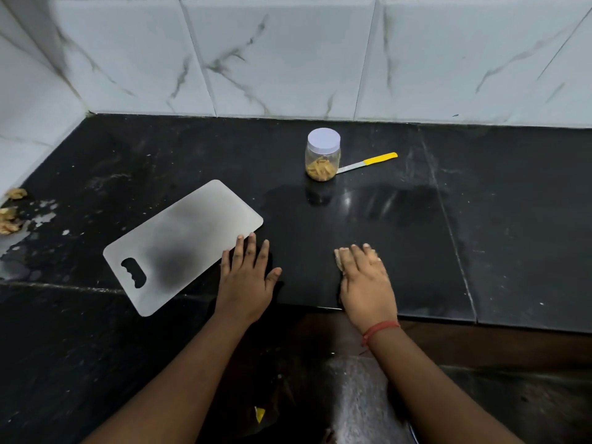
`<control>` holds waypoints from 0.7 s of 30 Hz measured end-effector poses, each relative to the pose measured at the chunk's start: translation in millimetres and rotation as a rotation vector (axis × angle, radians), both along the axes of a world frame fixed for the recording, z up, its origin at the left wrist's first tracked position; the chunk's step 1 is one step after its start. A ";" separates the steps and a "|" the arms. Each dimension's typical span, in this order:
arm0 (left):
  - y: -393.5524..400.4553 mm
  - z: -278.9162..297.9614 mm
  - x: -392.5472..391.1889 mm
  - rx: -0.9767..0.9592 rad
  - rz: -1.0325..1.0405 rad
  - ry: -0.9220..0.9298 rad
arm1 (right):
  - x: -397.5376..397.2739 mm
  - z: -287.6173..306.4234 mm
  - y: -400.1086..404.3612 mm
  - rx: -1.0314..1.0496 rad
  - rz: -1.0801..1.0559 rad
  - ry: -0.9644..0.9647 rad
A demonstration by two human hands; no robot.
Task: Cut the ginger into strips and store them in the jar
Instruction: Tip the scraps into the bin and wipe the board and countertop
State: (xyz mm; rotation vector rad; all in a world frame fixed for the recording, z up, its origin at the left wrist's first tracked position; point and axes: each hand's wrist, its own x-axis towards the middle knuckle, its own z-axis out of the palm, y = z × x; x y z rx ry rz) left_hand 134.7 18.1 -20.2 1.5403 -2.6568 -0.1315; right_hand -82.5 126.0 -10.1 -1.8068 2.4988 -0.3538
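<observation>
A small clear jar [323, 161] with a white lid on it stands on the black counter [480, 219], with yellowish ginger strips inside. A knife with a yellow handle [371, 163] lies just to its right, the blade pointing at the jar. A bare steel cutting board [179, 245] lies slanted at the front left. My left hand [248, 277] rests flat on the counter, fingers spread, fingertips touching the board's near right edge. My right hand [365, 283] lies flat near the counter's front edge, pressing on a small beige pad or cloth [339, 259] that is mostly hidden under it.
Ginger peelings [11, 213] lie at the far left edge beside pale smears on the counter. A marble-tiled wall [288, 59] runs along the back and the left side. A wet patch shows in front of the jar.
</observation>
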 end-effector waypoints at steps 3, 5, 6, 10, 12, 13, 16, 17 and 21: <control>3.0 -3.0 -2.3 0.006 -0.028 -0.025 | 2.5 -2.0 4.5 0.042 0.188 0.085; 3.0 -8.4 1.4 0.006 -0.026 -0.038 | -9.8 -1.6 6.0 0.061 0.209 0.090; 3.8 -11.6 2.9 0.007 -0.016 -0.033 | -15.7 0.4 5.0 0.052 0.074 0.043; 5.2 -14.2 4.5 -0.008 -0.027 -0.018 | -6.7 -3.9 -3.3 0.031 0.240 0.084; 1.8 -12.8 3.0 0.007 -0.039 -0.011 | -17.6 1.0 -12.5 0.043 0.228 0.104; 1.7 -13.3 2.2 0.012 -0.042 -0.008 | -22.5 4.3 -16.6 0.022 0.079 0.059; 2.5 -17.1 3.3 -0.006 -0.041 0.004 | -13.7 2.4 -31.3 0.032 0.131 0.055; 2.5 -18.4 4.6 -0.006 -0.041 0.005 | -11.6 -1.7 -36.4 0.043 0.282 0.111; -0.9 -18.8 -0.7 -0.015 -0.054 0.033 | -30.8 2.6 -68.3 0.033 -0.015 0.058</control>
